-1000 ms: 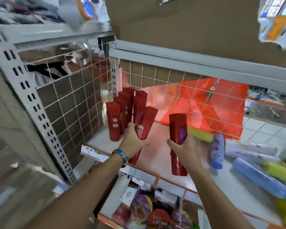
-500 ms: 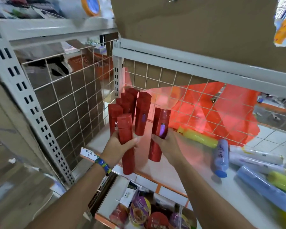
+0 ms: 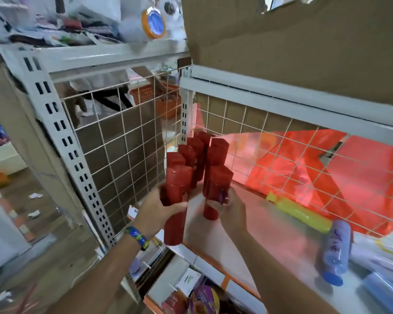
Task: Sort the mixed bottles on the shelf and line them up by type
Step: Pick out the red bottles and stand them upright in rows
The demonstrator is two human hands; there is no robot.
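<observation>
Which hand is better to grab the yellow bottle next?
Probably the right hand: it is nearer the yellow bottle lying on the shelf. The left hand is farther off, by the side grid. The right hand's red bottle must go down first.

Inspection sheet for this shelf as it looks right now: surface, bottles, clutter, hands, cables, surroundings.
Surface: white shelf board, tinted pink toward the back.
Job's things: standing red bottles clustered in the back left corner; yellow bottle and lilac bottle lying on their sides to the right.
Clutter: tape roll among loose items on the upper shelf.
Grippers: left hand grips the front red bottle; right hand grips a second red bottle; both bottles upright.
Cables: nothing seen.
Surroundings: wire mesh at side and back; cardboard box above; packets on the shelf below.
</observation>
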